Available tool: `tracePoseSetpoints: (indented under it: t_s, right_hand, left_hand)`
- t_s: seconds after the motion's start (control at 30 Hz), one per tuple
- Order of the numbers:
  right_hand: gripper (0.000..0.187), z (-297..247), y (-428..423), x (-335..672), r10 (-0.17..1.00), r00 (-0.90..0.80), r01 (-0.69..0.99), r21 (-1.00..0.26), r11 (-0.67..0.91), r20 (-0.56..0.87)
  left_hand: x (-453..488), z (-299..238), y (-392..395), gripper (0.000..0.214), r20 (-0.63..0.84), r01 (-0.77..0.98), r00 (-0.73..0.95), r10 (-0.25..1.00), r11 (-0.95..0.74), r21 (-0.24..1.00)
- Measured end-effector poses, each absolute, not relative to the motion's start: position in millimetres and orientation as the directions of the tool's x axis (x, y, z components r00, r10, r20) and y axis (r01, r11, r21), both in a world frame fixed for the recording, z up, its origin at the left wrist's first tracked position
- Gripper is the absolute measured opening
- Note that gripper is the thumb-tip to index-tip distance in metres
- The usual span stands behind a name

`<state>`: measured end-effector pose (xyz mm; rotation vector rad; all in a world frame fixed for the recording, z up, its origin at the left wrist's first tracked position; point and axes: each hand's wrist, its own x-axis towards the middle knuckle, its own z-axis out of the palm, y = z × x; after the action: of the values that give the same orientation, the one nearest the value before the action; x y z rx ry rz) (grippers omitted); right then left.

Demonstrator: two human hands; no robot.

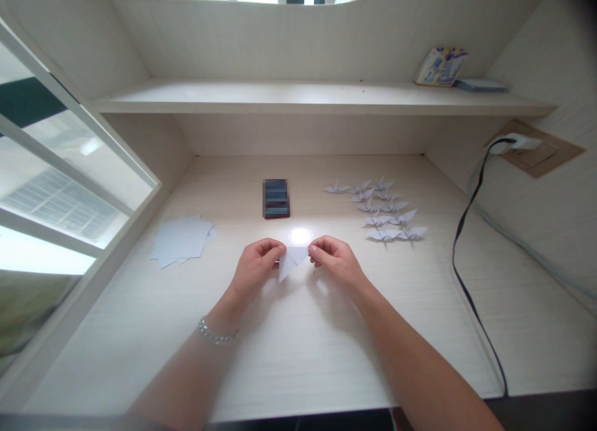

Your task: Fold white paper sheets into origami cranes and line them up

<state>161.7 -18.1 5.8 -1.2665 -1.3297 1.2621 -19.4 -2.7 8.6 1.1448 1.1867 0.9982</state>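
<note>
Between my hands, a little above the desk, is a piece of folded white paper [293, 261] with slanted edges and a point hanging down on its left. My left hand [259, 263] pinches its left side between thumb and fingers. The thumb and forefinger of my right hand [336, 260] are closed on its right corner. To the right lie several white paper cranes [385, 221] in uneven rows. Off to the left is a loose stack of white paper sheets [181, 239].
A dark phone-like object [276, 198], its face blurred, lies behind my hands. A black cable [459, 232] runs from the wall socket [536, 148] down the desk's right side. Above the desk, a shelf [280, 98] carries a colourful packet [441, 66]. Window bars stand at the left.
</note>
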Motion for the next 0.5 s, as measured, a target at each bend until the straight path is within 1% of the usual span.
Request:
tracePoseSetpoints:
  t_s: [0.13,0.2,0.3,0.37,0.43,0.5]
  right_hand:
    - [0.015,3.6,-16.0,164.5,0.988,-0.137,0.105,-0.993,-0.052,-0.066]
    - [0.016,2.7,-15.4,164.2,0.984,-0.144,0.064,-0.993,-0.097,-0.105]
    - [0.018,2.9,-14.2,164.0,0.973,-0.121,-0.043,-0.978,-0.204,-0.197]
    - [0.019,4.4,-13.6,165.6,0.959,-0.12,-0.101,-0.958,-0.27,-0.257]
    - [0.021,6.0,-13.4,168.3,0.949,-0.127,-0.152,-0.939,-0.307,-0.29]
    - [0.022,6.3,-13.6,170.9,0.942,-0.144,-0.19,-0.926,-0.326,-0.302]
  left_hand:
    - [-22.3,9.6,-3.8,0.017,-0.16,0.198,0.275,0.948,0.108,0.974]
    - [-23.4,10.7,-4.4,0.017,-0.186,0.234,0.34,0.922,0.109,0.966]
    - [-25.5,12.4,-4.3,0.02,-0.229,0.186,0.421,0.878,0.163,0.969]
    - [-26.9,13.0,-3.8,0.023,-0.232,0.159,0.452,0.861,0.178,0.971]
    - [-27.3,13.0,-3.6,0.027,-0.173,0.126,0.447,0.878,0.13,0.984]
    - [-26.2,12.8,-4.5,0.032,-0.065,0.085,0.433,0.899,0.031,0.996]
